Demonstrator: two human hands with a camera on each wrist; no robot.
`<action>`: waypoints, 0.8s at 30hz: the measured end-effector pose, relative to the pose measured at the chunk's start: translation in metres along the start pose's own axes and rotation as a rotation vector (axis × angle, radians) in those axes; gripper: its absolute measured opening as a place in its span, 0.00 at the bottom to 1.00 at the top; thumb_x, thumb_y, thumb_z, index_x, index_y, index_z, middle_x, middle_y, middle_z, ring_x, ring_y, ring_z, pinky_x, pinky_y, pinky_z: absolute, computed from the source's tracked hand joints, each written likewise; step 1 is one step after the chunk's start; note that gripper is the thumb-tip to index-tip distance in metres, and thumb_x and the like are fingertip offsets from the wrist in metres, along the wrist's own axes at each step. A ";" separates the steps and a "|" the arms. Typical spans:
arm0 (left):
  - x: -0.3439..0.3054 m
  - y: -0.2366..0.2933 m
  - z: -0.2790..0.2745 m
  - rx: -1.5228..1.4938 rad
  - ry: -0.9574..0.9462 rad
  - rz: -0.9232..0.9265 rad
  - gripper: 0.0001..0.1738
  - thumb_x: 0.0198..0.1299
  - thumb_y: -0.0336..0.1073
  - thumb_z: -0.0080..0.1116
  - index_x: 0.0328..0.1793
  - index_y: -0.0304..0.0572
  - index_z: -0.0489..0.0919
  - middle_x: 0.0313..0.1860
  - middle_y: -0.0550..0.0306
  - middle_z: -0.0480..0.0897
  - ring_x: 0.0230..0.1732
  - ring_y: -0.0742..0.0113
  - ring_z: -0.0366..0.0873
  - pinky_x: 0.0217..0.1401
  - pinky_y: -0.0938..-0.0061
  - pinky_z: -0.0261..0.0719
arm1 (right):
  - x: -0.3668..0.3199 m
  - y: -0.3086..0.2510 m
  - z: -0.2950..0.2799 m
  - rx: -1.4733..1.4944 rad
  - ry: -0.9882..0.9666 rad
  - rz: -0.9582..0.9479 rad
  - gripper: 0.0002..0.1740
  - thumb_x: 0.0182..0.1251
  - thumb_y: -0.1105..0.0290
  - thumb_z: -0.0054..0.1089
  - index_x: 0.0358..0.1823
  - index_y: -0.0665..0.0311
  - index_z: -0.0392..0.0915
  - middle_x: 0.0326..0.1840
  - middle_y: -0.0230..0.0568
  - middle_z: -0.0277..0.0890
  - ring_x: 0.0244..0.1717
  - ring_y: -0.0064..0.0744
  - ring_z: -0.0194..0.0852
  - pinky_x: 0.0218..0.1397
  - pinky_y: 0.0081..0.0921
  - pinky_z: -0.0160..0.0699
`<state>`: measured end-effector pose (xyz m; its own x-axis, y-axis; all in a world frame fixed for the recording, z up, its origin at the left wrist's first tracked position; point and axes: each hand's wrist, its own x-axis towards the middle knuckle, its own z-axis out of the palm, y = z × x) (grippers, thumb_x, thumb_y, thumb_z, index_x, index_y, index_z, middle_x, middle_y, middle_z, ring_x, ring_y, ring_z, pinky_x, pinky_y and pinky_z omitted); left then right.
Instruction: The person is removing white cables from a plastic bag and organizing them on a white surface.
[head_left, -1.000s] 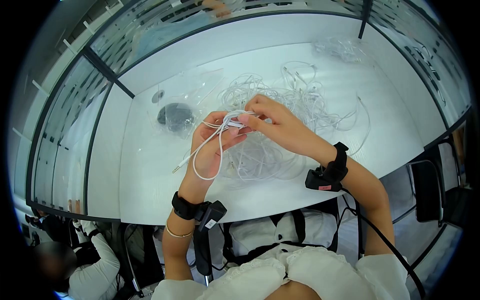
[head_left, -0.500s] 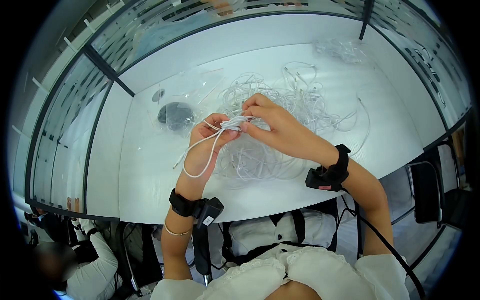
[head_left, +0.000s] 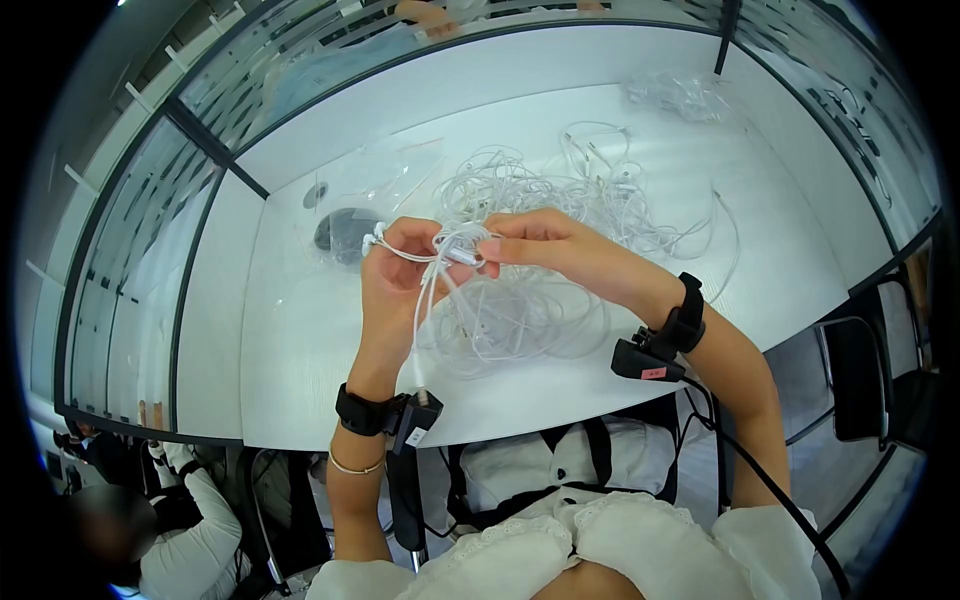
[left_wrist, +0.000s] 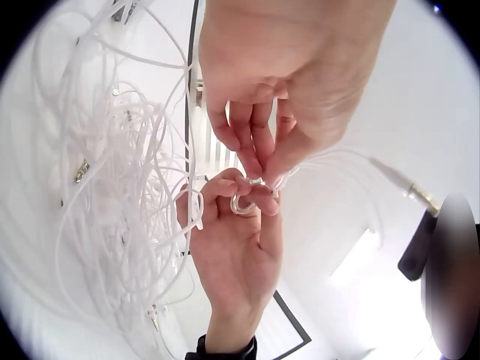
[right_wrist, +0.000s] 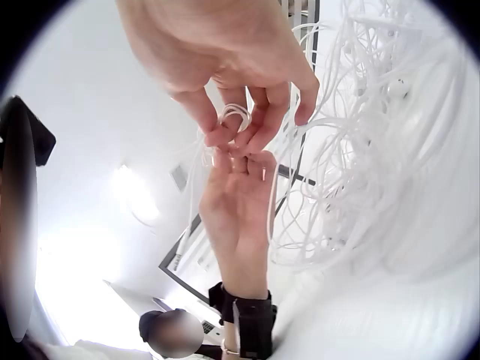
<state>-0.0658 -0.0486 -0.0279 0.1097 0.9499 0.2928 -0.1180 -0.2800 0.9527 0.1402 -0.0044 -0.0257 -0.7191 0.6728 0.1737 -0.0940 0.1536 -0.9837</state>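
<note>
Between my two hands is a coiled bundle of white cable, raised over the table. My left hand grips the bundle at its left, and small white ends stick out beside its fingers. Thumb and fingers of my right hand pinch the right side of the coil. Loose strands hang past the left wrist, ending in a plug with a metal tip. In the right wrist view, a small loop of cable curls round the right fingers, with the left hand facing them.
A large tangle of white cables covers the table's middle, and a clear bag with more cable lies nearer. Clear plastic bags sit at the back right. A dark round disc is at the left. Low partitions edge the white table.
The loose plug end has swung from the left of the left forearm to hang down near its wrist. Small white ends now show beside the left fingers. Both hands keep hold of the bundle.
</note>
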 end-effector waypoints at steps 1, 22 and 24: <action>0.000 -0.003 -0.002 0.004 0.013 0.027 0.16 0.49 0.21 0.69 0.43 0.39 0.76 0.41 0.59 0.82 0.44 0.71 0.81 0.50 0.76 0.81 | 0.000 -0.001 0.000 0.011 -0.012 0.011 0.19 0.72 0.55 0.52 0.32 0.64 0.78 0.37 0.25 0.71 0.44 0.16 0.66 0.55 0.20 0.61; 0.000 0.009 -0.009 0.090 -0.098 0.140 0.11 0.56 0.21 0.64 0.46 0.30 0.80 0.43 0.52 0.82 0.44 0.66 0.82 0.48 0.75 0.81 | 0.001 0.001 -0.004 0.008 -0.125 -0.006 0.19 0.72 0.55 0.53 0.32 0.63 0.79 0.32 0.27 0.74 0.40 0.18 0.68 0.55 0.21 0.63; -0.002 0.016 -0.001 0.073 0.016 0.040 0.11 0.56 0.21 0.64 0.46 0.30 0.80 0.43 0.51 0.82 0.42 0.66 0.82 0.47 0.74 0.81 | 0.001 0.003 -0.002 -0.003 -0.108 -0.016 0.20 0.70 0.54 0.54 0.28 0.63 0.78 0.29 0.26 0.72 0.37 0.17 0.65 0.48 0.20 0.61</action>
<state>-0.0689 -0.0544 -0.0137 0.0903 0.9395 0.3304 -0.0495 -0.3271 0.9437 0.1408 -0.0017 -0.0279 -0.7878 0.5883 0.1827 -0.1039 0.1655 -0.9807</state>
